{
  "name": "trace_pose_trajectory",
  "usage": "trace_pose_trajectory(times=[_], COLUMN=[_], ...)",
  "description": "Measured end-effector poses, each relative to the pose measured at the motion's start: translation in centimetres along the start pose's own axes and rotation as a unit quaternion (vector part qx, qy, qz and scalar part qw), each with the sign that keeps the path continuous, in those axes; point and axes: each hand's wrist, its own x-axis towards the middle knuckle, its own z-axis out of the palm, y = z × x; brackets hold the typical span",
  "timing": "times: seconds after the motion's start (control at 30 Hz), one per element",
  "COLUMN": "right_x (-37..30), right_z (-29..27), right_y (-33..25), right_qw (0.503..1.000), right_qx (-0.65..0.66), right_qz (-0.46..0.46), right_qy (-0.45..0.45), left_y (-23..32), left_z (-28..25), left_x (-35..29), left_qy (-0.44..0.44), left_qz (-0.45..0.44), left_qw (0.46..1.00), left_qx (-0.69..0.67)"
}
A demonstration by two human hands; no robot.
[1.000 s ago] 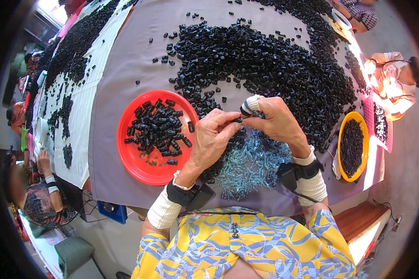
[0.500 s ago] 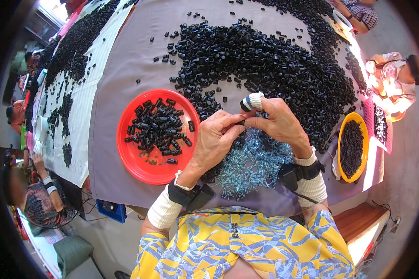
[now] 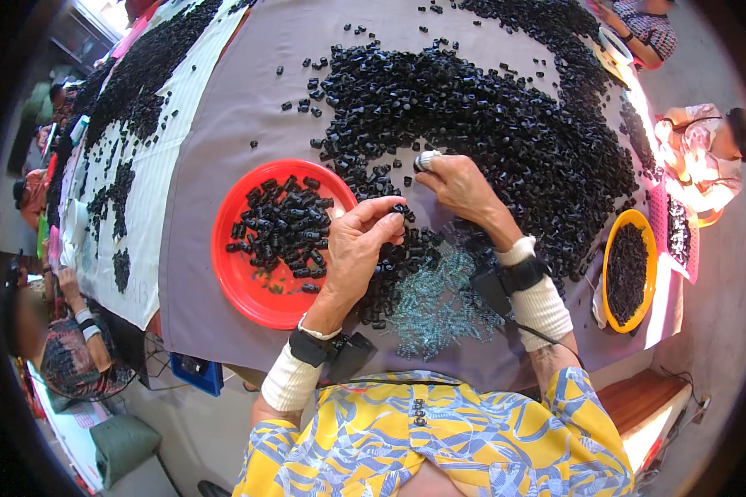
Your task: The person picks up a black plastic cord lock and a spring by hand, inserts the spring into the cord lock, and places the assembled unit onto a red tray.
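My left hand [image 3: 358, 253] pinches a small black plastic part [image 3: 399, 210], hollow at its end, between thumb and fingertips, just right of the red plate. My right hand [image 3: 466, 192] is over the near edge of a big heap of black plastic parts [image 3: 489, 116]. Its fingers are curled together, one in a white wrap, and whatever they grip is hidden. Below both hands lies a loose pile of small bluish coil springs [image 3: 439, 311]. The red plate [image 3: 261, 313] carries several black barrel-shaped pieces that look put together.
A yellow oval basin [image 3: 653, 265] of thin black parts stands at the right, beside a pink basket [image 3: 659, 217]. More black parts cover a white cloth [image 3: 141, 282] at the left. Other people sit at the far right and left. A blue tray [image 3: 197, 374] sits below the table edge.
My hands were together over the springs and have come apart. The right has moved up and left to the heap; the left has shifted slightly left, keeping a black part.
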Motion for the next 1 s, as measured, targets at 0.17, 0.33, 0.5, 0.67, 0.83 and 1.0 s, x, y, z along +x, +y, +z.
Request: trace_pose_trajectory(times=[0.17, 0.33, 0.5, 0.67, 0.83, 1.0], right_x=[0.9, 0.2, -0.6, -2.5, -3.1, -3.4], right_z=[2.3, 2.3, -0.8, -3.7, -4.3, -5.0], right_y=[-0.5, -0.4, -2.0, -5.4, -6.2, -6.9], right_qw=[0.988, 0.99, 0.996, 0.986, 0.99, 0.989], right_qx=[-0.147, -0.138, 0.005, 0.155, 0.134, 0.146], right_qz=[-0.005, -0.038, 0.069, 0.064, -0.024, -0.019], right_qy=[-0.055, -0.021, -0.053, 0.006, 0.037, 0.022], left_y=[0.1, 0.2, -0.1, 0.1, 0.3, 0.7], left_z=[-0.8, -0.7, -0.7, 0.0, 1.3, 1.6], left_x=[0.1, 0.2, 0.5, 0.5, 0.6, 0.3], left_qy=[0.019, 0.034, 0.026, 0.019, -0.037, -0.046], left_qz=[-0.017, -0.024, -0.035, -0.062, -0.047, -0.021], left_qw=[0.999, 0.997, 0.994, 0.992, 0.987, 0.988], left_qx=[-0.035, -0.063, -0.102, -0.113, -0.152, -0.143])
